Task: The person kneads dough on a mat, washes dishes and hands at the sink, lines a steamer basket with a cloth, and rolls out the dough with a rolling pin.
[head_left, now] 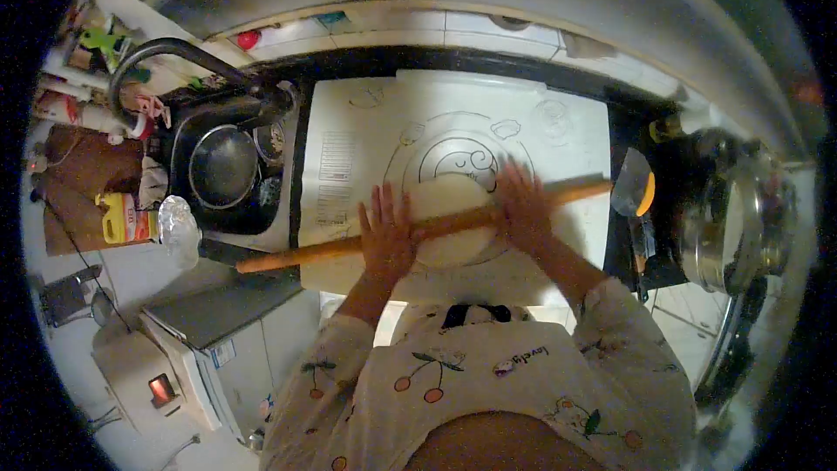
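Observation:
A long wooden rolling pin lies slantwise across a round, pale sheet of dough, its left end lower than its right. My left hand rests flat on the pin at the dough's left side, fingers stretched out and pointing away from me. On the right side of the dough, my right hand presses on the pin too, its fingers extended and slightly blurred. Beneath everything is a white mat printed with circles, a cartoon face and a table. The pin sticks out past both of the mat's sides.
At left is a sink with a round pan and a black faucet. A yellow bottle and a foil-covered item stand nearby. To the right are a dough scraper with an orange edge and a steel pot.

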`<control>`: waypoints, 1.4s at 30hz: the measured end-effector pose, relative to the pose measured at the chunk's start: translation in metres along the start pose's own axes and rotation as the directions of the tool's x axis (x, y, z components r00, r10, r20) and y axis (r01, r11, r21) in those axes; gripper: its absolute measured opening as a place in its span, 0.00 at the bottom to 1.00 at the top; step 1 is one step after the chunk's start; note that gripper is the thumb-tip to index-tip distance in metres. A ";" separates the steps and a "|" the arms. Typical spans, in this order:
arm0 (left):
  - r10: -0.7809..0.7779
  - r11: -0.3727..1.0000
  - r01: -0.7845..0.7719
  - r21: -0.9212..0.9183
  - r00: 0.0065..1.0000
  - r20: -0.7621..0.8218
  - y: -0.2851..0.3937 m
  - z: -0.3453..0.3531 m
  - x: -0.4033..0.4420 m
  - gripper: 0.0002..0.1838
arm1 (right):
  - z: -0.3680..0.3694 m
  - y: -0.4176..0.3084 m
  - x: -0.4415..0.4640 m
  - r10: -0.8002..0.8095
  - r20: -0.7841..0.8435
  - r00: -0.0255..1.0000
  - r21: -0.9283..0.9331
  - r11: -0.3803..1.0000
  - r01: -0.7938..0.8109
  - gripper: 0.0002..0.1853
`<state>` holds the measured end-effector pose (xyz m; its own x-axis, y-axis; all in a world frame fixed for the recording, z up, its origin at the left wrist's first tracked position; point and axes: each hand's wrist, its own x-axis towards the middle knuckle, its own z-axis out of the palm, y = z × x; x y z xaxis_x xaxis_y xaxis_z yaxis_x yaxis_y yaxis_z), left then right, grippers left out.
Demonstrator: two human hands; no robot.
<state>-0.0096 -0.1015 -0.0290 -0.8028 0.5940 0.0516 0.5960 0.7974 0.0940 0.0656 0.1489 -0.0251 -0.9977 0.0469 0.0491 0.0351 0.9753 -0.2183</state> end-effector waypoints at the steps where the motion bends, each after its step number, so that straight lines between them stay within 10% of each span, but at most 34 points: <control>1: -0.028 0.999 0.028 0.039 0.999 0.014 -0.004 -0.003 0.021 0.34 | 0.004 0.006 0.024 0.015 -0.019 1.000 -0.023 1.000 -0.016 0.38; 11: -0.183 0.982 0.187 0.027 0.978 -0.099 -0.019 -0.004 0.043 0.38 | 0.018 0.028 0.039 -0.172 -0.257 0.951 -0.001 0.984 0.177 0.28; 14: -0.122 0.992 0.120 0.023 0.970 0.208 0.006 -0.003 -0.039 0.44 | -0.007 0.001 -0.044 -0.032 0.158 0.987 0.117 0.993 0.013 0.33; 23: -0.130 0.985 0.156 0.073 0.952 -0.278 -0.058 0.006 0.108 0.40 | 0.009 0.037 0.110 -0.104 -0.239 0.966 0.022 0.993 0.112 0.29; 27: -0.136 0.976 0.133 0.171 0.991 0.000 -0.029 -0.002 0.053 0.39 | 0.010 0.028 0.079 -0.094 -0.244 0.965 -0.023 0.996 0.092 0.27; 29: -0.061 0.975 0.075 -0.211 0.996 0.071 -0.023 0.000 0.009 0.39 | 0.000 0.017 0.054 -0.126 -0.206 0.970 -0.051 0.992 0.118 0.27; 33: -0.075 0.982 0.104 0.158 0.981 -0.179 -0.051 0.047 0.055 0.37 | 0.014 0.031 0.088 -0.138 -0.361 0.922 -0.028 0.990 0.138 0.25; 38: -0.237 0.970 0.203 -0.135 0.915 -0.326 -0.086 0.035 0.127 0.26 | 0.012 0.041 0.161 0.067 -0.180 0.981 0.095 0.994 -0.051 0.21; 40: -0.311 0.895 0.352 -0.276 0.933 0.181 -0.047 -0.023 0.094 0.32 | 0.025 0.036 0.123 0.033 -0.212 0.977 0.154 0.988 0.000 0.22; 42: -0.279 0.890 0.337 -0.307 0.935 0.220 -0.034 -0.033 0.071 0.35 | 0.024 0.029 0.101 -0.132 -0.393 0.910 0.002 0.990 0.144 0.17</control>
<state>-0.0873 -0.0893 0.0047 -0.9134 0.3566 -0.1963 0.2553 0.8775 0.4060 -0.0359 0.1770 -0.0502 -0.8899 -0.0013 0.4561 -0.1095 0.9714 -0.2109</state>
